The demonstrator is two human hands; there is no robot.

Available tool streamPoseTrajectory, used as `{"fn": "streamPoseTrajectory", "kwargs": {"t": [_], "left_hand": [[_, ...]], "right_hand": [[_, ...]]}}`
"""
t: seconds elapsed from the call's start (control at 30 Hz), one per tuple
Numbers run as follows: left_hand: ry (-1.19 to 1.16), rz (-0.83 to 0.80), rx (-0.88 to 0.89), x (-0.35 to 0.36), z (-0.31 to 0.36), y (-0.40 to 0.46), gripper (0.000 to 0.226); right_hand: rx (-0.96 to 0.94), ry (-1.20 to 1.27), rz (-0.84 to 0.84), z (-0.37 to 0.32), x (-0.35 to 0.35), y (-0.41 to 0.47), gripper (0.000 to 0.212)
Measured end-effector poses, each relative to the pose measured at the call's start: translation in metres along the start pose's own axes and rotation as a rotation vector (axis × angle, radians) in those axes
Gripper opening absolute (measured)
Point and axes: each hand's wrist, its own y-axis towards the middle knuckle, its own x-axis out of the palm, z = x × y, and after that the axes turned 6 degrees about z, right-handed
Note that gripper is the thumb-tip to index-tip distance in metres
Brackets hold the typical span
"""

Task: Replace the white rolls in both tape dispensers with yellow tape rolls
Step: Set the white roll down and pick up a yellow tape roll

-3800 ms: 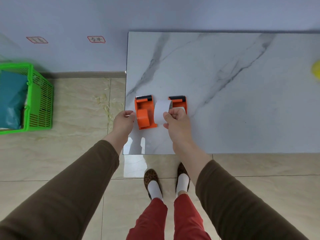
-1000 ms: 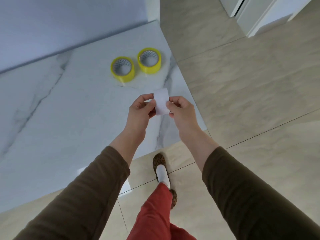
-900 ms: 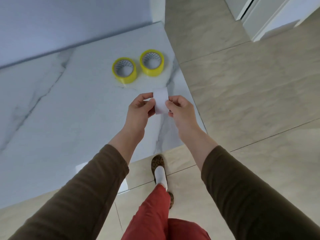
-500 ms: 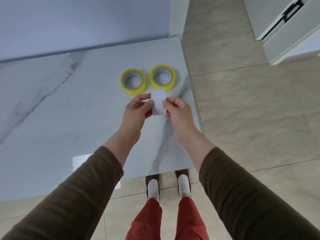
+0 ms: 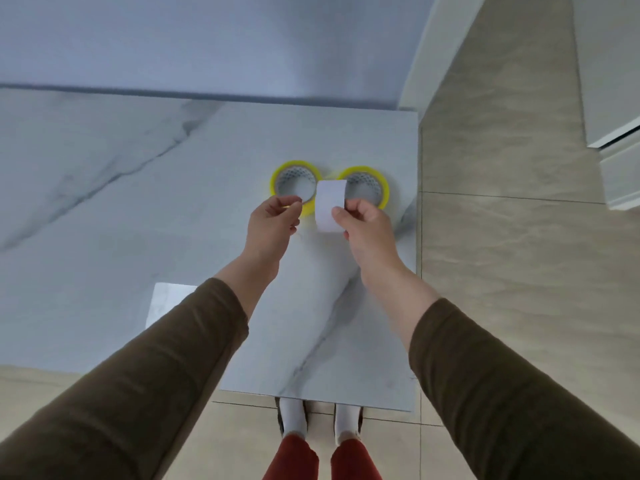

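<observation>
My right hand (image 5: 367, 226) pinches a white roll (image 5: 329, 207) and holds it upright just above the marble table (image 5: 138, 237). Two yellow tape rolls lie flat side by side right behind it, near the table's right edge: the left yellow roll (image 5: 276, 178) and the right yellow roll (image 5: 383, 190). The white roll covers part of both. My left hand (image 5: 272, 225) is apart from the white roll, fingers curled together with nothing visible in them, its fingertips over the near rim of the left yellow roll. The tape dispensers are out of view.
The table's right edge (image 5: 417, 271) runs just right of my right hand, with tiled floor (image 5: 512, 271) beyond. A wall (image 5: 207, 46) backs the table. White furniture (image 5: 620, 161) stands at the far right. My feet (image 5: 318, 419) are at the table's near edge.
I walked from the orange dispensers to the table's right end carrying the white roll. In the last half second my left hand let go of the roll and both hands moved closer to the yellow rolls.
</observation>
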Motion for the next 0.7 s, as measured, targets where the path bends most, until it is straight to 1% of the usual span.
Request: {"fn": "streamPoseTrajectory", "kwargs": {"t": [0.07,0.13,0.2,0.27,0.37,0.43,0.47,0.53,0.6,0.7], "left_hand": [[0.069,0.105,-0.023,0.0,-0.005,0.016,0.022],[0.131,0.192,-0.071,0.0,-0.008,0.031,0.041],[0.149,0.246,-0.119,0.001,-0.01,0.046,0.063],[0.158,0.262,-0.153,0.005,-0.009,0.056,0.076],[0.189,0.24,-0.191,0.012,-0.009,0.068,0.082],[0.188,0.23,-0.202,0.014,-0.012,0.076,0.078],[0.174,0.217,-0.204,0.014,-0.013,0.079,0.071],[0.131,0.185,-0.209,0.014,-0.013,0.083,0.048],[0.115,0.188,-0.2,0.01,-0.011,0.082,0.032],[0.225,0.212,-0.082,-0.006,-0.01,0.077,0.032]], "right_hand": [[-0.006,-0.002,-0.002,-0.001,0.002,0.008,0.004],[-0.01,0.008,-0.001,-0.001,0.003,0.013,0.006],[-0.016,0.006,-0.002,-0.001,0.005,0.016,0.007],[-0.027,-0.003,-0.005,0.0,0.007,0.019,0.009],[-0.042,-0.021,-0.014,0.0,0.009,0.024,0.005],[-0.046,-0.034,-0.017,0.002,0.01,0.027,0.007],[-0.047,-0.038,-0.022,0.002,0.011,0.028,0.005],[-0.048,-0.037,-0.031,0.003,0.013,0.03,0.006],[-0.051,-0.024,-0.04,0.002,0.017,0.031,0.019],[-0.066,-0.031,-0.053,-0.004,0.027,0.032,0.024]]}}
